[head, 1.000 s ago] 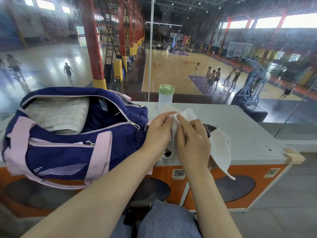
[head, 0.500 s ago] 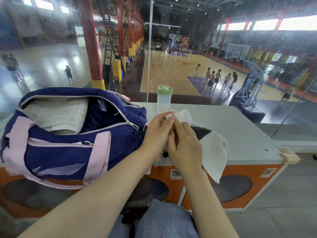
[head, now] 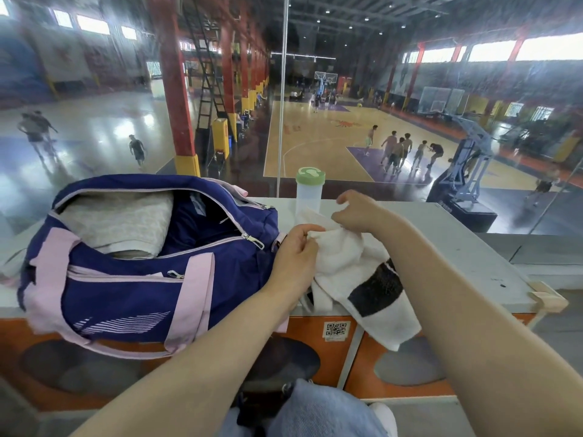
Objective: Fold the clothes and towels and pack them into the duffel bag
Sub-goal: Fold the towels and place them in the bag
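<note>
Both hands pinch the white towel [head: 342,263]: left hand [head: 295,253] at its near corner, right hand [head: 358,211] just beyond. Its long axis trails toward me off the ledge [head: 467,247]. Beside my left hand gapes the duffel bag [head: 126,288], so I judge that hand nearer for packing.

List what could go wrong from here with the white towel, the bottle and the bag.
1. The white towel with a black patch hangs past the edge of the grey counter; pinched only by the left hand and right hand, it might slip off.
2. The clear bottle with a green lid stands right behind the towel; a tug could topple it.
3. The navy and pink duffel bag already holds a bulky grey folded cloth, so room may be tight.
</note>
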Available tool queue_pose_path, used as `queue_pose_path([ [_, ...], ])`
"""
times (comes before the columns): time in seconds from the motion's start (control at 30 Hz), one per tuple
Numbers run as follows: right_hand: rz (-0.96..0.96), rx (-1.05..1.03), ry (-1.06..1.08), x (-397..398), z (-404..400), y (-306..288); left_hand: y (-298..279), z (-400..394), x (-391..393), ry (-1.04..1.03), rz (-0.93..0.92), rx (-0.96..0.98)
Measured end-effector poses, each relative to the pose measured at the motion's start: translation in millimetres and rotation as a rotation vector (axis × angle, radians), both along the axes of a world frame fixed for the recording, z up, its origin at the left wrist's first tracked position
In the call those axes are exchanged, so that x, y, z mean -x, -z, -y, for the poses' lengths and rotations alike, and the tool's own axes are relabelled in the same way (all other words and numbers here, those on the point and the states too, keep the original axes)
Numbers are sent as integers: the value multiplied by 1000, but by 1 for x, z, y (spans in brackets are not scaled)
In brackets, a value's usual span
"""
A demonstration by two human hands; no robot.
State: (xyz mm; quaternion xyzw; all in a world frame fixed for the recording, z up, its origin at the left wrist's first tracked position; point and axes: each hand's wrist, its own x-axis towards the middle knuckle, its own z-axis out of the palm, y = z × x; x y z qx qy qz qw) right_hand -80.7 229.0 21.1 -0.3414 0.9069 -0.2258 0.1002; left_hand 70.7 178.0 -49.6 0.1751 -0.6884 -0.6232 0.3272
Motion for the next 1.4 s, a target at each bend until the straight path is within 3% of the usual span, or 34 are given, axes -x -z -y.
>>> queue_pose_path([
  [0.1,190,-252,-163,7,11,5,3,1,0,9,2,-8],
  [0.17,259,-311,-222,5,12,3,3,2,0,12,16,-4],
  [0.33,61,-384,-309,6,14,8,4,2,1,29,13,-8],
  [0.67,-184,-435,-140,23,-22,-19,5,3,-5,37,-40,72],
  [0.73,-195,-332,-72,28,-35,-27,3,1,-7,26,-70,102],
  [0.87,-223,111,149,35,-60,-32,1,1,-12,1,-80,176],
  [0.93,-243,141,163,33,-67,-25,5,5,-13,-6,-35,207],
  [1.03,-107,86,78,22,-68,-3,15,12,-12,-14,67,239],
  [1.13,-33,-98,-25,4,-65,15,21,17,-11,-20,129,256],
  [1.4,-473,-558,-82,8,-43,34,26,30,-9,-86,176,178],
])
